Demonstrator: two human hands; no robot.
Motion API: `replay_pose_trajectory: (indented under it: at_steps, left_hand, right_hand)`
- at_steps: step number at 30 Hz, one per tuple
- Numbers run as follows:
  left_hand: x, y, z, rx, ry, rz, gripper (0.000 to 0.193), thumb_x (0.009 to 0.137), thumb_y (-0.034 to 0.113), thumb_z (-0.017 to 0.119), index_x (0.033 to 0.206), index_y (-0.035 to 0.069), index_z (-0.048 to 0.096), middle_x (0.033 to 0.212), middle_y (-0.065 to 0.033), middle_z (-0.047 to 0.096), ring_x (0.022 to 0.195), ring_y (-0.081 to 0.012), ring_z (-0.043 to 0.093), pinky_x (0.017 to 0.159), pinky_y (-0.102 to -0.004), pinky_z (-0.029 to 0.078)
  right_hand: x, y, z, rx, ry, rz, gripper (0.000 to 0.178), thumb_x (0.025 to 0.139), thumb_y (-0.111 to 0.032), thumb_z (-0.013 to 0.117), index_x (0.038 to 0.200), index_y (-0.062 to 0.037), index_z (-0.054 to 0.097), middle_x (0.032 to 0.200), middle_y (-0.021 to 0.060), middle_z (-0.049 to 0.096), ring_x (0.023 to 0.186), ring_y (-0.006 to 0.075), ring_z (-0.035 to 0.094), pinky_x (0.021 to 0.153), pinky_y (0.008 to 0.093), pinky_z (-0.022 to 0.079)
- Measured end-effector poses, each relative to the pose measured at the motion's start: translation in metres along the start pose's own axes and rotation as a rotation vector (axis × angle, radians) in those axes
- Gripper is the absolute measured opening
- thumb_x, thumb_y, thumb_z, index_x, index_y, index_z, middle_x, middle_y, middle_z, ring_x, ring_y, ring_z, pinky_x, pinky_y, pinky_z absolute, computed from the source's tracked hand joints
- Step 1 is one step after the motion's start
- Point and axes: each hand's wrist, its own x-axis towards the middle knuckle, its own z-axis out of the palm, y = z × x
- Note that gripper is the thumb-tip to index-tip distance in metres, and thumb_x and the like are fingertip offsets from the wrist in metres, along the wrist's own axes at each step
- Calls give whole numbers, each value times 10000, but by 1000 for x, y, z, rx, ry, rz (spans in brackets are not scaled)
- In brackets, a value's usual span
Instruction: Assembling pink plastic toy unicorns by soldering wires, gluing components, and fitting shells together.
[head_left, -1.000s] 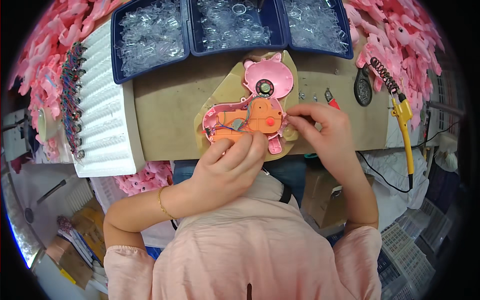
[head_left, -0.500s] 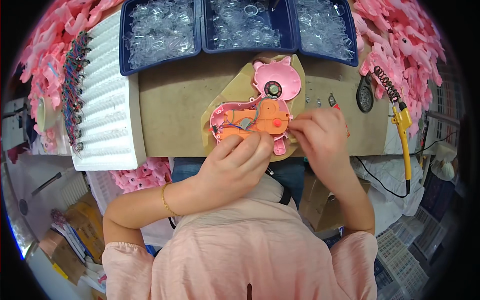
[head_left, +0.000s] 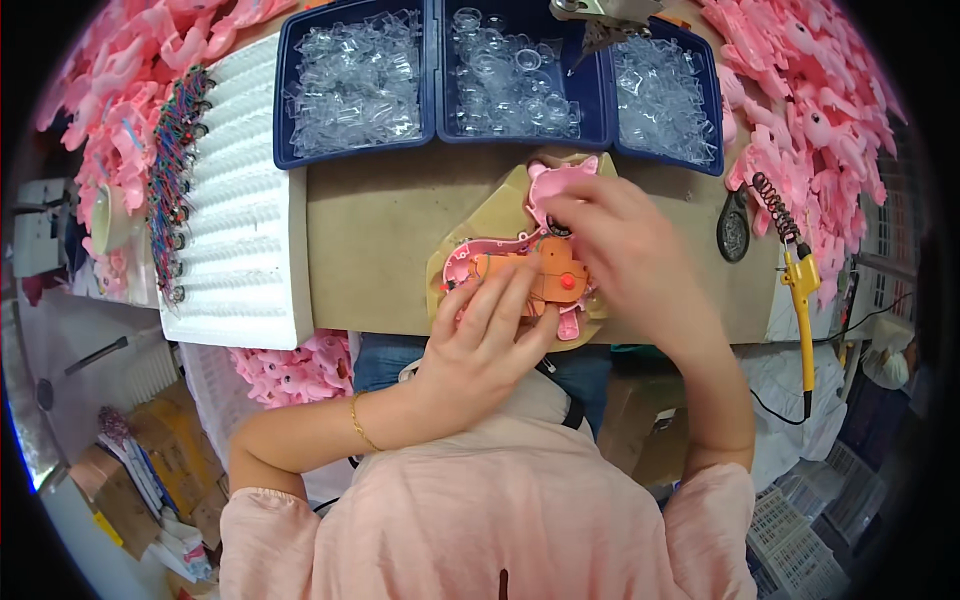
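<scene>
The left hand (head_left: 468,348) rests on the orange case (head_left: 556,260), fingers partly spread rather than closed round it. The case sits in the pink shell (head_left: 458,265) on the worktop (head_left: 370,265). The right hand (head_left: 628,245) blurs over the shell's far end, fingers bent; I cannot tell if they hold anything. Beyond stand blue bins (head_left: 437,100).

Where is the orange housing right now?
In the head view, just right of centre, the orange housing lies inside the pink shell, partly covered by the left hand.
</scene>
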Motion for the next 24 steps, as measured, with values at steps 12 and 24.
replay_pose_trajectory:
  at_steps: [12,24]
  left_hand:
    - [0,-6,4,-34,-96,37,227,801,184,508,1015,120,546,1342,-136,444,1247,-245,387,1028,-423,229]
    - [-2,-14,-2,33,-145,119,335,772,190,510,1085,84,568,1357,-141,426,1259,-263,374,1040,-471,206]
  right_hand:
    - [-33,10,3,-7,-112,-23,362,721,1,542,1078,-18,598,1108,85,601,1035,248,553,883,395,398]
    - [12,49,-11,-53,91,83,314,724,-20,608,1035,-64,627,1038,94,619,996,269,561,862,375,419]
